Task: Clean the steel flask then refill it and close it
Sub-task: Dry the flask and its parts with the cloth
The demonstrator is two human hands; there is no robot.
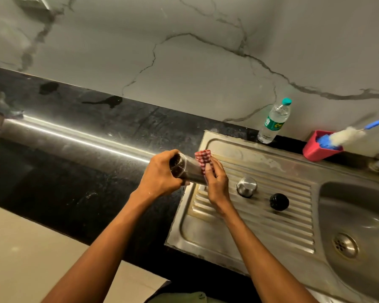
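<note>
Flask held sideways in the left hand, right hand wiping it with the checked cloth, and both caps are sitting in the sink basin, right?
Not the basin: the head view shows the steel cap and black cap on the ribbed drainboard. The rest holds.

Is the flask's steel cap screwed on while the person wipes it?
No, the steel cap stands alone on the sink's drainboard while both hands hold the flask and checkered cloth.

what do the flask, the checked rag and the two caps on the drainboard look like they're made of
Flask: brushed steel, going by its dull grey sheen. Checked rag: soft woven cloth, red and white, bunched into folds. Dome cap: polished steel, with a bright highlight on top. Black cap: probably plastic, matte and dark, though the look leaves that open. Both caps stand on the ribbed steel drainboard.
</note>
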